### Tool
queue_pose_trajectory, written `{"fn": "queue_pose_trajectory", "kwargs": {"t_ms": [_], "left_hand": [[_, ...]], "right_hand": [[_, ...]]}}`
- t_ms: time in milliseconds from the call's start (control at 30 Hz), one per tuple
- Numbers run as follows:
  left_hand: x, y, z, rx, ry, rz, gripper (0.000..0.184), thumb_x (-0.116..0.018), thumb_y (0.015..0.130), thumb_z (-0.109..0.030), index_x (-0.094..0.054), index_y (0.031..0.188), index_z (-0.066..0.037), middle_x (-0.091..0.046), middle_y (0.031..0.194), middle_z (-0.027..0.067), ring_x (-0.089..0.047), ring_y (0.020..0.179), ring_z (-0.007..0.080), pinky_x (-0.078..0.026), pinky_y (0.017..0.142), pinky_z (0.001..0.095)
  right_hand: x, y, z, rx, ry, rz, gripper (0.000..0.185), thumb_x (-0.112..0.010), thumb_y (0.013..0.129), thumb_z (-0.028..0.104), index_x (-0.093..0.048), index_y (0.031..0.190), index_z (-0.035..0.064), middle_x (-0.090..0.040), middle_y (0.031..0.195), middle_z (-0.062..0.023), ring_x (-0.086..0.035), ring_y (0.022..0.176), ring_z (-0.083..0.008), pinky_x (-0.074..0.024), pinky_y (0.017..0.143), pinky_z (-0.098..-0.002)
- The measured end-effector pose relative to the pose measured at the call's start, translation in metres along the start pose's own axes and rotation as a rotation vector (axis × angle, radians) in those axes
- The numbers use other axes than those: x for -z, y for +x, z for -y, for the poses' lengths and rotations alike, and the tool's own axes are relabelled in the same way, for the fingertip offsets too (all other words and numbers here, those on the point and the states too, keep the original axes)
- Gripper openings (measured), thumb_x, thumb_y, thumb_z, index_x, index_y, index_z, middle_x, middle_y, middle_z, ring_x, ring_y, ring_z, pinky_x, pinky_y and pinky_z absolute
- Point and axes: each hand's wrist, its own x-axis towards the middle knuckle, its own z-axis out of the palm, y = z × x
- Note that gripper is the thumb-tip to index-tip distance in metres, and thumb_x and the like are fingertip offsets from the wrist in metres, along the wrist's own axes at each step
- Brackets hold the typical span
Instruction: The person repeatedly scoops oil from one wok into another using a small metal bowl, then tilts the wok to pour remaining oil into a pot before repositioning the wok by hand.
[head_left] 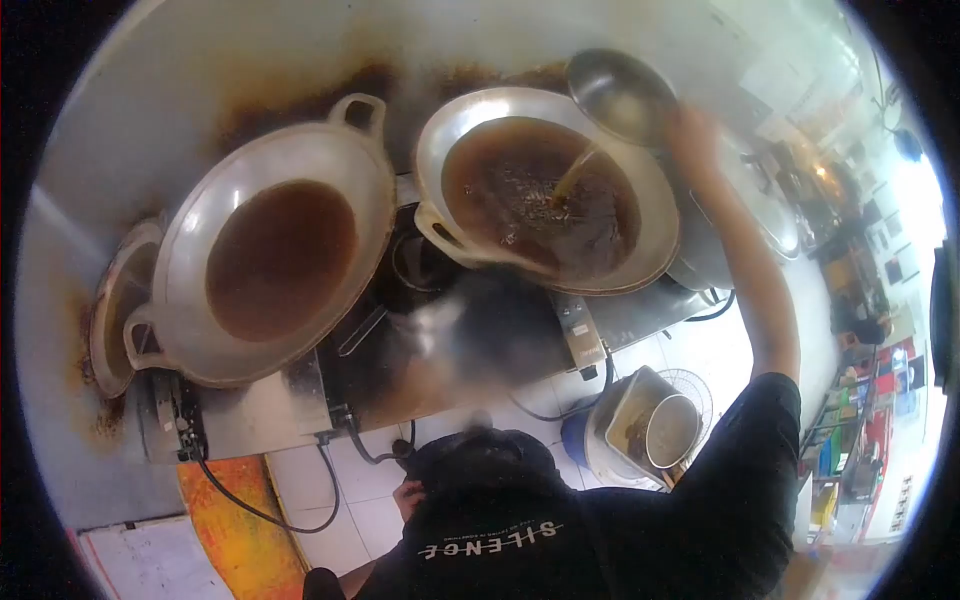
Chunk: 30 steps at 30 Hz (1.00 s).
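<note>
My right hand [692,135] grips a round metal bowl [615,95] by its right side, tilted over the right wok. From its lower rim a stream of yellowish oil [575,175] runs into the wok. That silvery two-handled wok [655,225] holds brown oil [500,180], rippled where the stream lands. Close to my body, in front of the black shirt, my left hand [408,497] shows only a few bent fingers; what they hold, if anything, is hidden by dark cloth.
A second wok [190,230] with still brown oil stands to the left, beside a partly visible third pan [110,320]. The metal stove [480,340] has hoses in front. On the tiled floor is a bin [620,410] holding a round strainer [673,430]. Shelves [840,440] line the right.
</note>
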Motion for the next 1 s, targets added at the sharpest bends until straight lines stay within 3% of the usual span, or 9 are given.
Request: {"fn": "queue_pose_trajectory", "kwargs": {"t_ms": [100, 167, 233, 333, 500, 567, 633, 733, 1000], "left_hand": [[0.002, -0.002, 0.001, -0.015, 0.001, -0.014, 0.025, -0.069, 0.061, -0.006, -0.062, 0.085, -0.004, -0.057, 0.091, 0.0096, -0.055, 0.083, 0.0201, -0.046, 0.070, 0.0291], [0.005, -0.004, 0.002, -0.028, 0.007, -0.025, 0.024, -0.069, 0.062, -0.007, -0.062, 0.085, -0.004, -0.056, 0.093, 0.0097, -0.055, 0.084, 0.0204, -0.045, 0.071, 0.0292], [0.009, -0.008, 0.002, -0.044, 0.013, -0.044, 0.024, -0.070, 0.063, -0.008, -0.061, 0.085, -0.005, -0.056, 0.094, 0.0099, -0.055, 0.086, 0.0207, -0.045, 0.072, 0.0294], [0.018, -0.017, 0.004, -0.084, 0.033, -0.082, 0.024, -0.070, 0.064, -0.009, -0.061, 0.085, -0.005, -0.055, 0.097, 0.0101, -0.054, 0.088, 0.0212, -0.045, 0.073, 0.0296], [0.043, -0.030, 0.003, -0.006, 0.065, -0.136, 0.023, -0.071, 0.066, -0.011, -0.060, 0.086, -0.007, -0.054, 0.101, 0.0105, -0.053, 0.092, 0.0220, -0.045, 0.075, 0.0299], [0.050, -0.030, -0.005, 0.175, 0.013, -0.142, 0.023, -0.073, 0.068, -0.011, -0.059, 0.087, -0.009, -0.052, 0.103, 0.0113, -0.053, 0.093, 0.0242, -0.045, 0.077, 0.0317], [0.032, -0.034, -0.037, -0.797, 0.376, -0.419, 0.021, -0.064, 0.060, -0.003, -0.065, 0.081, 0.001, -0.060, 0.083, 0.0103, -0.058, 0.065, 0.0190, -0.048, 0.061, 0.0296], [0.060, -0.046, -0.008, -0.615, 0.324, -0.263, 0.022, -0.068, 0.067, -0.003, -0.056, 0.086, -0.001, -0.048, 0.105, 0.0140, -0.059, 0.076, 0.0234, -0.052, 0.065, 0.0333], [0.100, -0.072, -0.004, -0.578, 0.232, -0.392, 0.028, -0.073, 0.065, -0.005, -0.059, 0.089, -0.009, -0.049, 0.108, 0.0132, -0.052, 0.099, 0.0274, -0.046, 0.083, 0.0364]], "right_hand": [[-0.023, -0.011, -0.004, 0.121, -0.044, 0.107, 0.024, -0.055, 0.081, 0.021, -0.059, 0.079, -0.0026, -0.061, 0.081, -0.0252, -0.060, 0.076, -0.0431, -0.0476, 0.069, -0.0497], [-0.042, -0.016, -0.001, -0.111, -0.034, 0.274, 0.025, -0.056, 0.080, 0.021, -0.060, 0.082, -0.0033, -0.061, 0.080, -0.0266, -0.061, 0.077, -0.0420, -0.0485, 0.069, -0.0488], [-0.070, -0.016, -0.011, -0.041, -0.034, 0.114, 0.029, -0.058, 0.077, 0.022, -0.060, 0.079, -0.0069, -0.062, 0.075, -0.0259, -0.062, 0.075, -0.0415, -0.0501, 0.070, -0.0462], [-0.095, 0.003, 0.006, -0.298, 0.092, 0.509, 0.031, -0.059, 0.076, 0.020, -0.061, 0.073, -0.0102, -0.066, 0.072, -0.0196, -0.066, 0.064, -0.0294, -0.0528, 0.064, -0.0379], [-0.100, 0.022, 0.138, -0.313, 0.589, 0.578, 0.029, -0.063, 0.075, 0.021, -0.064, 0.071, -0.0073, -0.066, 0.066, -0.0138, -0.066, 0.059, -0.0178, -0.0532, 0.062, -0.0313], [-0.095, 0.026, 0.210, -0.092, 0.510, 0.479, 0.032, -0.063, 0.074, 0.028, -0.065, 0.070, -0.0043, -0.065, 0.066, -0.0149, -0.066, 0.061, -0.0227, -0.0528, 0.065, -0.0345], [-0.088, 0.030, 0.287, 0.003, 0.401, 0.445, 0.038, -0.063, 0.073, 0.035, -0.066, 0.069, -0.0019, -0.065, 0.067, -0.0170, -0.066, 0.064, -0.0282, -0.0523, 0.068, -0.0380], [-0.110, 0.019, 0.383, 0.129, 0.401, 0.424, 0.035, -0.062, 0.072, 0.028, -0.064, 0.083, -0.0058, -0.062, 0.084, -0.0292, -0.062, 0.082, -0.0437, -0.0505, 0.076, -0.0465], [-0.165, -0.030, 0.487, 0.254, 0.374, 0.457, 0.023, -0.054, 0.079, 0.014, -0.064, 0.082, -0.0060, -0.062, 0.087, -0.0291, -0.062, 0.084, -0.0446, -0.0511, 0.074, -0.0474]]}}
